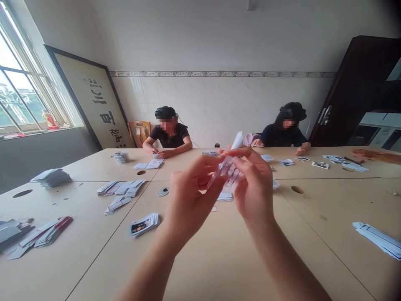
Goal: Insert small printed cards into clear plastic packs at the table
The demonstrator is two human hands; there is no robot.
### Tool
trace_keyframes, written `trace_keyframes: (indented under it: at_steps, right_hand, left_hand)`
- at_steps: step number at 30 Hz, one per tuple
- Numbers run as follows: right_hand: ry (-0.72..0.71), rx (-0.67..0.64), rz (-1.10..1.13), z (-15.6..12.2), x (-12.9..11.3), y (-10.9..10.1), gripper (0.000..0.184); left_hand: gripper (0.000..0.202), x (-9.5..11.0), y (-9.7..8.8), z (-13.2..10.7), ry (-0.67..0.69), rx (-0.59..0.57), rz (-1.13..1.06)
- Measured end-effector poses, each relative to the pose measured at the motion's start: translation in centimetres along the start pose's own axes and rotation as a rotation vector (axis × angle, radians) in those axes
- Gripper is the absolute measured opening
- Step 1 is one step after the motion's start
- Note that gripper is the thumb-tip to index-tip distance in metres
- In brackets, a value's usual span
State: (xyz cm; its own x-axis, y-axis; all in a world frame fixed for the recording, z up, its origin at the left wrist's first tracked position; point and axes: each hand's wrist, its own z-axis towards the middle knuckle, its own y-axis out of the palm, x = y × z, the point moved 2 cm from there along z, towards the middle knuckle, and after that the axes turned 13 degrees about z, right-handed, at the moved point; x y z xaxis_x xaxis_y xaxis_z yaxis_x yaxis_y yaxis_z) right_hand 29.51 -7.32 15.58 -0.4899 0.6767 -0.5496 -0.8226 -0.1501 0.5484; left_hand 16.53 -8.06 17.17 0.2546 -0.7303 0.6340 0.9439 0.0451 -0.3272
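Note:
Above the table, both hands meet around a small clear plastic pack [228, 172] with rows of small dark marks or pieces on it. My left hand [200, 184] is closed, its thumb pressed against the pack's left side. My right hand [255, 177] pinches the other side between thumb and fingers. A white paper or card piece [237, 140] sticks up behind the right fingers; which hand grips it I cannot tell. Behind and below the hands lies a stack of white cards [225, 196], partly hidden.
Printed cards [144, 225] lie left of my forearm, with paper stacks [121, 188] beyond. More strips [377, 240] are at the right edge. The tabletop [219, 259] has round cable holes [297, 190]. Across it sit two people [169, 133], hands near cards.

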Motion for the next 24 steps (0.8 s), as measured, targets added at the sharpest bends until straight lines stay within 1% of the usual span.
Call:
trace_keyframes:
  at_steps: [4, 9, 13, 19, 24]
  right_hand:
    - [-0.016, 0.02, 0.015, 0.0, 0.3, -0.1, 0.003]
    - [0.035, 0.035, 0.072, 0.1, 0.5, -0.1, 0.007]
    - [0.036, 0.045, 0.108, 0.1, 0.3, -0.1, 0.01]
    - [-0.016, 0.06, 0.08, 0.1, 0.1, -0.3, 0.013]
    - [-0.006, 0.044, 0.099, 0.3, 0.1, -0.2, 0.014]
  left_hand:
    - [0.01, -0.2, 0.1, 0.1, 0.018, -0.004, 0.031]
    - [0.01, -0.4, 0.4, 0.0, 0.073, 0.029, 0.092]
    - [0.015, -0.4, 0.8, -0.4, 0.115, 0.065, 0.148]
    - [0.016, 0.2, 1.3, -0.7, 0.097, 0.102, 0.126]
    - [0.018, 0.0, 1.5, -0.6, 0.111, 0.118, 0.103]
